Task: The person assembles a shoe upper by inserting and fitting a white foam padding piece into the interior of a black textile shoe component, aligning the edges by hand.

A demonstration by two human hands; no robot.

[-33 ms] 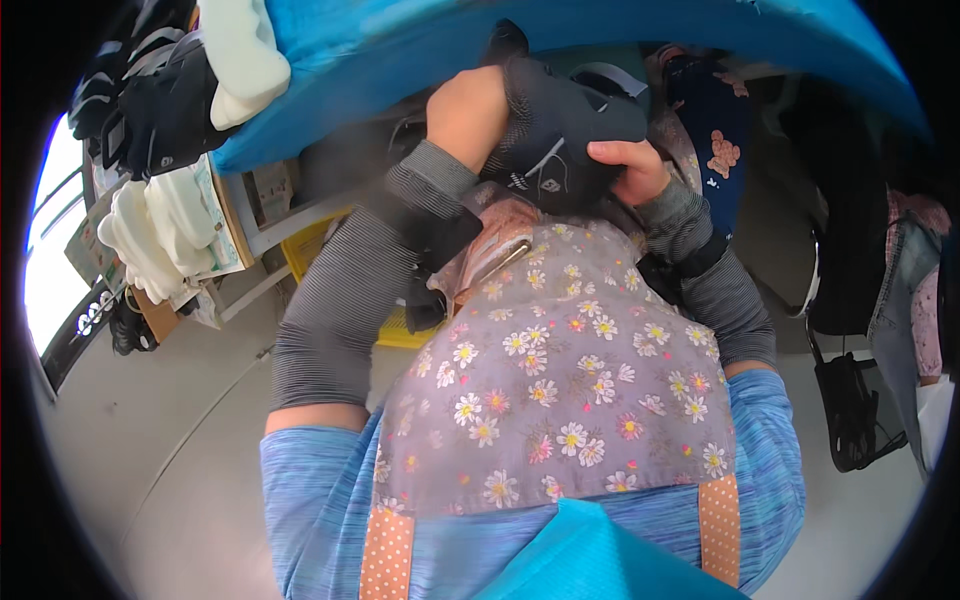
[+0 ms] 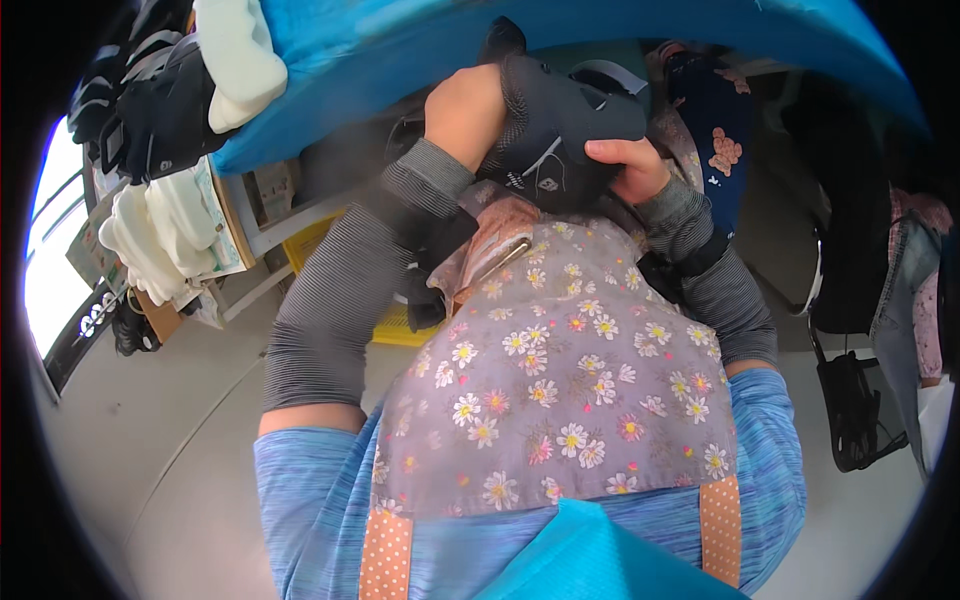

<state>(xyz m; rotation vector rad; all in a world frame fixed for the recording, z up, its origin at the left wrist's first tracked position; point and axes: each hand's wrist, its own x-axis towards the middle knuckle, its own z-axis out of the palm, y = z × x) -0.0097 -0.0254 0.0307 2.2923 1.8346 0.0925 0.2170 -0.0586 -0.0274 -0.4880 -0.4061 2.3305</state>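
Observation:
My left hand (image 2: pixel 465 115) and my right hand (image 2: pixel 620 165) are raised in front of my chest, both gripping a dark grey padded fabric item (image 2: pixel 555 130) with small pale marks on it. The left hand holds its left side with the fingers hidden behind it. On its lower right edge, the thumb of the right hand lies across the fabric. I wear grey striped sleeves and a grey floral apron (image 2: pixel 560 400) over a blue top. The item is held just under the edge of a blue covered surface (image 2: pixel 400 50).
Black gloves (image 2: pixel 150 110) and white gloves (image 2: pixel 160 240) hang at the upper left. A yellow crate (image 2: pixel 390 325) stands on the floor below my left arm. A navy cloth with an animal print (image 2: pixel 715 130) hangs at the upper right, and a black bag (image 2: pixel 850 410) at the right.

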